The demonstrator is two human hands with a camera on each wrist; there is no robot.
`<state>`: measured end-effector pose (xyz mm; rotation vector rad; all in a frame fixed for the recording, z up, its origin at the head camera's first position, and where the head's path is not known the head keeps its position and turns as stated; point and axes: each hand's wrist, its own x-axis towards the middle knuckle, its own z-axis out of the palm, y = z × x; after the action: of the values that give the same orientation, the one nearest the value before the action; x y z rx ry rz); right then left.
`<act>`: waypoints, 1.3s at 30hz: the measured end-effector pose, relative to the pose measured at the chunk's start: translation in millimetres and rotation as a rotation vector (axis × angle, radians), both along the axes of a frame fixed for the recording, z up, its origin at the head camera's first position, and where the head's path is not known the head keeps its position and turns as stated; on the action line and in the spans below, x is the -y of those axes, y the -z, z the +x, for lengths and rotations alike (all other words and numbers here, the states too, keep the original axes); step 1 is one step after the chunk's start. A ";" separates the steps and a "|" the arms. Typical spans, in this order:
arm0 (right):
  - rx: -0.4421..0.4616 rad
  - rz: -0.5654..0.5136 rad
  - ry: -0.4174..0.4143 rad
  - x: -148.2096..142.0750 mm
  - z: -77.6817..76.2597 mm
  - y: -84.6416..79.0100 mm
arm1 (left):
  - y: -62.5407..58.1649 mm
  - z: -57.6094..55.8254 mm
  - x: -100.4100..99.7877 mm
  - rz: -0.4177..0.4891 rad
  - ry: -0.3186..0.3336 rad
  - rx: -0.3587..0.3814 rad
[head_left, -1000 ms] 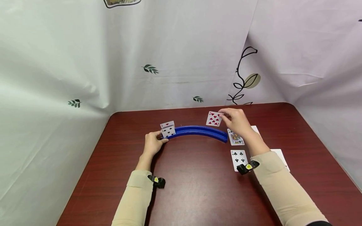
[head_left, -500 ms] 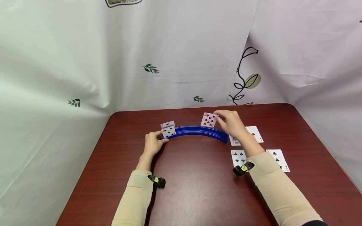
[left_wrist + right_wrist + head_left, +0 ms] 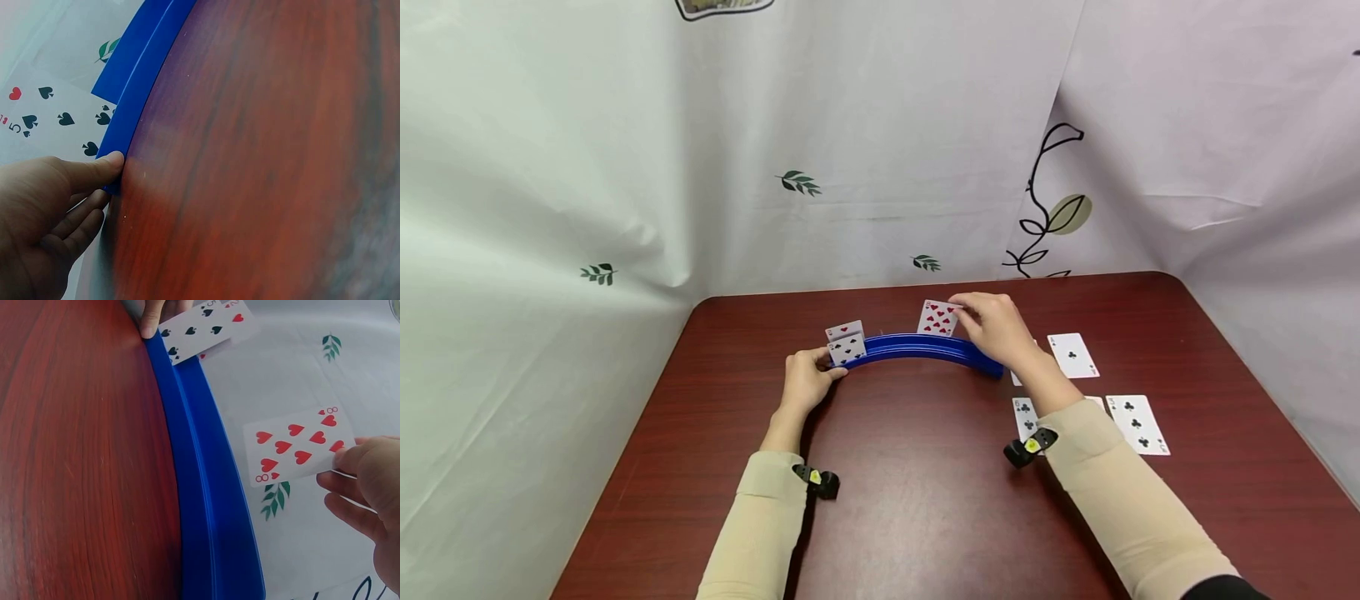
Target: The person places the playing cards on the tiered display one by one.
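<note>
My left hand [image 3: 803, 382] grips the left end of a curved blue card holder [image 3: 925, 346], its thumb on the front edge in the left wrist view. Upright in the holder's left end stands a five of spades [image 3: 190, 334], with a hearts card [image 3: 237, 322] in the row behind it. Between thumb and fingers, my right hand [image 3: 1000, 329] pinches an eight of hearts [image 3: 297, 447] by its right side. That card faces me, near the back of the holder's middle; the right wrist view shows it apart from the slots.
Right of the holder, several cards lie face up on the brown table [image 3: 887, 500]: an ace of clubs [image 3: 1072, 356], a three of clubs [image 3: 1138, 425] and a six of clubs [image 3: 1024, 417]. My right arm partly covers others. A white cloth [image 3: 880, 125] hangs behind the table.
My right hand has carried the eight of hearts leftward, from above the holder's right part to near its middle. The left hand and the two standing cards have stayed in place.
</note>
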<state>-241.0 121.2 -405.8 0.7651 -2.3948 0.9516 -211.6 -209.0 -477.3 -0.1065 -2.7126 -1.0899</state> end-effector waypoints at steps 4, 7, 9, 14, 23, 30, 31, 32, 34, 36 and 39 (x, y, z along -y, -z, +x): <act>0.012 0.001 -0.002 5.7 -0.6 -0.3 | 0.1 -0.1 0.3 -0.001 -0.003 0.002; 0.014 0.003 -0.003 9.8 -0.6 -0.1 | 0.2 -0.2 0.7 -0.002 -0.004 -0.002; 0.014 0.006 -0.001 12.4 -0.8 0.3 | 0.5 -0.3 1.0 -0.001 -0.003 -0.004; -0.002 0.006 -0.005 19.5 -2.6 1.2 | 1.0 -0.7 1.3 -0.007 -0.002 -0.007; 0.002 0.007 -0.005 31.0 -3.5 -0.7 | -0.2 -0.3 0.7 -0.001 -0.002 0.015; -0.011 0.032 -0.003 36.5 -3.8 -0.1 | -0.7 0.0 0.7 0.002 -0.005 0.016; -0.013 0.037 -0.002 37.3 -3.9 -0.1 | -0.8 0.1 0.6 0.004 -0.005 0.016; -0.014 0.044 0.000 38.4 -4.1 0.2 | -1.0 0.2 0.5 0.004 -0.006 0.016; -0.017 0.058 0.006 40.4 -4.0 0.2 | -1.4 0.4 0.3 0.001 -0.008 0.017; -0.020 0.070 0.014 42.5 -4.3 0.9 | -2.1 0.9 -0.2 -0.001 -0.009 0.020; -0.028 0.074 0.020 45.0 -4.8 2.0 | -2.8 1.1 -0.7 0.001 -0.009 0.024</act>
<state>-245.8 76.2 -407.8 0.7750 -2.4211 0.8431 -210.5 -208.3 -474.5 -0.0813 -2.7315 -1.0971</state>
